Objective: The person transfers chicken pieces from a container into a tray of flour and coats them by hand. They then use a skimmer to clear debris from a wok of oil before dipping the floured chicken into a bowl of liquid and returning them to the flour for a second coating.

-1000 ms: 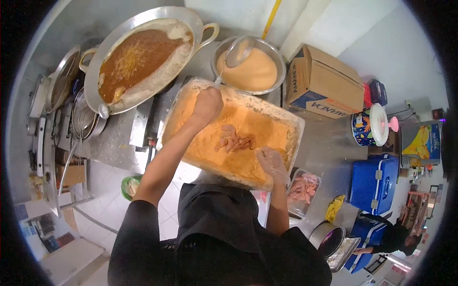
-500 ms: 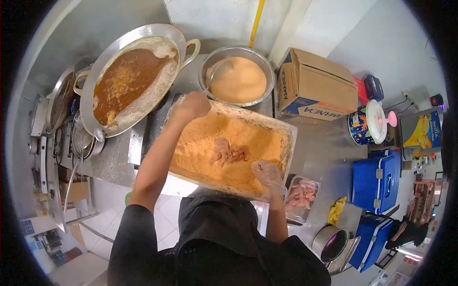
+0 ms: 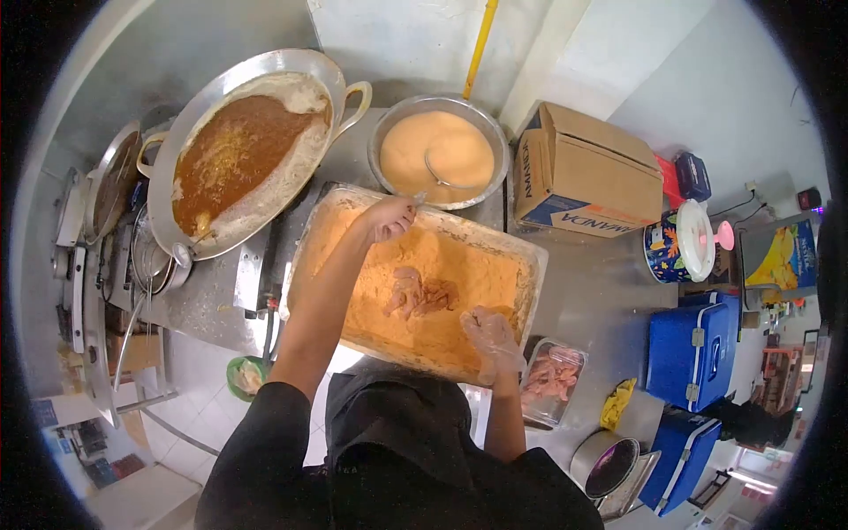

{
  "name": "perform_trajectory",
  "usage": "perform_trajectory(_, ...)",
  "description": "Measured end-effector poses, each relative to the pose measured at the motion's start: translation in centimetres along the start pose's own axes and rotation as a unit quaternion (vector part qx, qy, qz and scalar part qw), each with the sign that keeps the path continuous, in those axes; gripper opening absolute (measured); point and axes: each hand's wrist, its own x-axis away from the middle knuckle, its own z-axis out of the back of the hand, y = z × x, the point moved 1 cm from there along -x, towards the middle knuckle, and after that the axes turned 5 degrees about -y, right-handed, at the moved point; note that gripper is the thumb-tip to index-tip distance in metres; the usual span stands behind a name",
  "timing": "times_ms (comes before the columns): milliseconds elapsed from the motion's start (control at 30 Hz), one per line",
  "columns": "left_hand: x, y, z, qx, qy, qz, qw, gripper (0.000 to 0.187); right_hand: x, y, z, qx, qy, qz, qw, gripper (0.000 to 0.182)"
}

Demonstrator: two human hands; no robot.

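Observation:
A large rectangular tray (image 3: pixel 536 296) holds orange breading flour, with raw meat pieces (image 3: pixel 415 293) lying in the middle. Over the tray's far edge, my left hand (image 3: pixel 393 219) is closed round the handle of a ladle (image 3: pixel 446 172), which dips into orange batter in a round metal bowl (image 3: pixel 377 159). My right hand (image 3: pixel 491 340), in a clear plastic glove, rests low over the flour at the tray's right side with its fingers curled in. Whatever those fingers may hold is hidden. Beside that hand sits a clear container (image 3: pixel 579 375) of raw meat.
At upper left stands a wide pan (image 3: pixel 208 102) of brown bubbling oil. A cardboard box (image 3: pixel 587 172) is right of the bowl. Farther right are a patterned pot (image 3: pixel 669 243), blue coolers (image 3: pixel 693 349), a yellow cloth (image 3: pixel 617 404) and a metal pot (image 3: pixel 605 464).
My left hand has moved right and slightly nearer to me, and the ladle has swung to the right in the batter. My right hand has shifted slightly nearer to me.

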Motion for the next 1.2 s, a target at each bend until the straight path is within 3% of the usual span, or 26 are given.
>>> perform_trajectory(67,-0.2,-0.4,-0.9,0.07,0.017,-0.039,0.997,0.029,0.1,0.5,0.1,-0.014,-0.001,-0.001,1.0,0.034)
perform_trajectory(233,0.4,-0.1,-2.3,0.081,0.048,-0.079,0.992,0.028,0.3,1.6,-0.3,-0.008,0.028,-0.03,0.999,0.033)
perform_trajectory(300,0.8,0.0,-2.2,0.082,0.053,-0.092,0.991,0.03,0.4,1.7,-0.1,-0.004,0.042,0.014,0.999,0.03)
perform_trajectory(500,2.2,0.4,-0.9,0.0,0.107,-0.112,0.988,0.03,-0.5,2.3,-0.6,0.008,0.015,0.025,1.0,0.03)
perform_trajectory(567,2.9,0.8,-0.4,-0.072,0.192,-0.161,0.965,0.032,-0.9,3.0,-1.3,0.016,0.022,0.035,0.999,0.031)
perform_trajectory(600,2.9,0.7,0.3,-0.071,0.193,-0.16,0.965,0.032,-1.0,2.7,-1.3,0.024,0.032,0.046,0.998,0.031)
perform_trajectory(633,3.1,0.9,0.9,-0.301,0.31,-0.243,0.869,0.035,-0.9,2.5,-1.3,0.024,0.031,0.047,0.998,0.031)
perform_trajectory(667,3.2,0.9,1.2,-0.507,0.401,-0.305,0.7,0.038,-0.9,2.3,-1.3,0.011,0.038,0.046,0.998,0.031)
perform_trajectory(800,7.7,2.3,-2.3,-0.559,0.444,-0.228,0.662,0.039,-0.8,1.5,-0.8,0.02,0.037,0.073,0.996,0.028)
perform_trajectory(867,7.1,1.3,-1.0,-0.676,0.426,-0.194,0.569,0.032,-1.7,3.7,-2.6,0.049,0.031,0.114,0.992,0.028)
perform_trajectory(900,7.9,1.6,-1.9,-0.676,0.427,-0.195,0.568,0.032,-2.0,4.4,-3.3,0.077,0.026,0.154,0.985,0.027)
perform_trajectory(967,9.8,2.7,-4.8,-0.62,0.443,-0.15,0.629,0.025,-1.0,2.4,-1.9,0.086,0.03,0.169,0.981,0.021)
perform_trajectory(1033,4.6,0.8,-1.1,-0.623,0.435,-0.146,0.634,0.023,-0.4,1.9,-2.0,0.097,0.033,0.185,0.977,0.015)
perform_trajectory(1133,-0.5,-0.3,1.9,-0.667,0.391,-0.14,0.619,0.023,0.0,1.7,-2.3,0.086,0.13,0.211,0.965,0.02)
perform_trajectory(1200,-3.5,-0.9,3.4,-0.707,0.354,-0.138,0.596,0.025,0.3,-0.3,-0.9,-0.012,0.005,0.021,1.0,0.028)
